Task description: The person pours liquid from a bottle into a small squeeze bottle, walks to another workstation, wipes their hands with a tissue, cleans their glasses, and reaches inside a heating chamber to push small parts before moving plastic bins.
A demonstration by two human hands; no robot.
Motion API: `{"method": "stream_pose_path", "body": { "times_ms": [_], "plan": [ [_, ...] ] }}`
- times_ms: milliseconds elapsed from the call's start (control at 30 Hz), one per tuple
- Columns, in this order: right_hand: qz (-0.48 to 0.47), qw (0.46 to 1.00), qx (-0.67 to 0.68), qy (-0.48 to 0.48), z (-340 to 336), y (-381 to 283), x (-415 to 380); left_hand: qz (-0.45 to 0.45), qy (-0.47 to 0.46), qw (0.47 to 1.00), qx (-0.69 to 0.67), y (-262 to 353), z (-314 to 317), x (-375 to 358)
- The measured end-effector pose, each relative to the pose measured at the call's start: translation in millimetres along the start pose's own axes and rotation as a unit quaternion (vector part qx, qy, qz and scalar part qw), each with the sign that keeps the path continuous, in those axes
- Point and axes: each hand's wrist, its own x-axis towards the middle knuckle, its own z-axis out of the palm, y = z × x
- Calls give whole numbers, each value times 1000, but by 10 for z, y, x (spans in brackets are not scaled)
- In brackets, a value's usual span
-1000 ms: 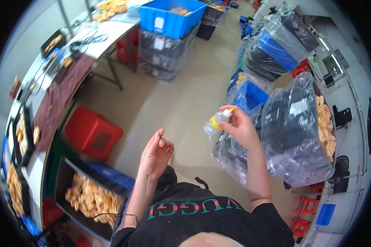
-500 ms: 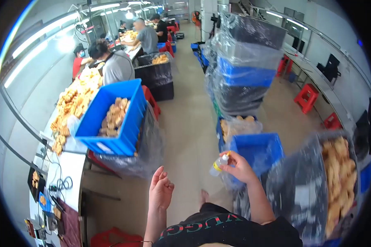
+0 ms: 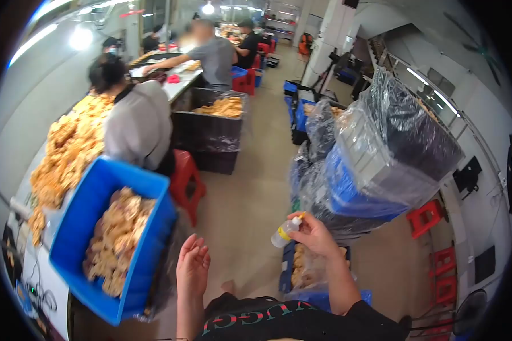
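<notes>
A small clear squeeze bottle (image 3: 283,233) with a yellow label band and a white cap leans in my right hand (image 3: 315,235), which is shut on it near the cap. My left hand (image 3: 192,266) is raised over the aisle, palm up, its fingers loosely bent and nothing in them. To its left, a blue crate (image 3: 74,244) holds a heap of pale tan, lumpy pieces (image 3: 119,238) whose kind I cannot make out. Below my right hand, a low crate (image 3: 284,278) contains similar pieces under clear plastic.
Plastic-wrapped stacked crates (image 3: 375,165) rise ahead on the right. A red stool (image 3: 186,184) stands beside a seated person in grey (image 3: 136,122). More yellowish pieces (image 3: 68,150) cover the left table. A dark crate (image 3: 205,133) stands farther along the aisle (image 3: 261,142).
My view has moved forward along the aisle, so the blue crate and wrapped stack look nearer. The right hand still holds the bottle; the left-hand fingers have loosened slightly.
</notes>
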Motion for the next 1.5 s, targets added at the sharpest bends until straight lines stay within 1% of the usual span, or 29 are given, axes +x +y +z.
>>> {"method": "stream_pose_path", "body": {
  "times_ms": [100,133,233,267,300,367,400,500,567,633,667,700,767,833,900,967,1000,1067,1100,1133,1167,1200,1267,1300,1367,1400,1500],
  "plan": [
    [23,976,-209,62,-558,-204,626,-57,-48,997,10,-202,711,1031],
    [22,984,-165,66,-813,-139,845,-81,-61,995,21,-298,949,1393],
    [-16,988,-96,120,-1444,22,1622,-119,-88,988,46,-699,1570,2521],
    [-16,973,-186,137,-1652,22,1897,-124,-88,987,47,-831,1774,2875],
    [-2,981,-144,129,-1828,133,2166,-137,-88,986,42,-944,1900,3164],
    [-4,993,-65,100,-2274,238,2994,-137,-102,985,24,-1108,2342,3873],
    [-4,997,46,65,-2419,170,3396,-145,-91,985,8,-1092,2596,4101],
    [-86,996,17,-12,-2827,-120,4687,-54,-101,993,10,-994,3130,4812],
    [-117,987,-108,2,-3127,-247,5491,31,-37,997,58,-960,3327,5308],
    [-172,964,-199,17,-3424,-273,6326,75,-1,995,64,-999,3412,5945],
    [-158,970,-184,3,-3601,-246,6669,84,11,995,55,-1033,3505,6302],
    [-146,982,-120,-8,-3797,-199,6980,82,26,995,49,-1101,3653,6635],
    [-98,995,6,-7,-4200,-119,7465,43,9,998,36,-1182,3963,7391],
    [-70,996,7,53,-4621,-81,7832,19,-10,999,30,-1298,4500,8108],
    [-26,979,-168,115,-5140,-120,8148,-4,-24,996,88,-1450,5125,8750],
    [-17,966,-192,175,-5640,-4,8424,-43,-95,988,117,-1673,5518,9464],
    [-13,971,-144,192,-5852,53,8610,-73,-100,985,119,-1787,5774,9809],
    [10,965,-56,256,-6323,160,8848,-80,-99,985,118,-2062,6164,10538],
    [44,959,-99,262,-6547,207,9039,-89,-95,984,122,-2204,6350,10873],
    [81,952,-136,262,-6744,247,9274,-90,-108,984,106,-2299,6540,11171],
    [107,946,-172,253,-6959,245,9622,-95,-94,985,107,-2391,6740,11460],
    [110,938,-233,233,-7140,231,10006,-94,-80,986,110,-2423,6935,11774],
    [82,961,-186,186,-7479,239,10774,-95,-59,988,106,-2421,7250,12304],
    [71,970,-174,158,-7699,206,11153,-71,-58,991,101,-2403,7379,12545],
    [35,986,-102,128,-7983,58,11982,-12,-59,995,73,-2330,7570,13037],
    [10,992,-66,110,-8100,9,12444,15,-42,997,59,-2326,7621,13285],
    [-17,961,-267,76,-8505,15,13790,64,50,996,43,-2387,7780,14138]
  ]
}}
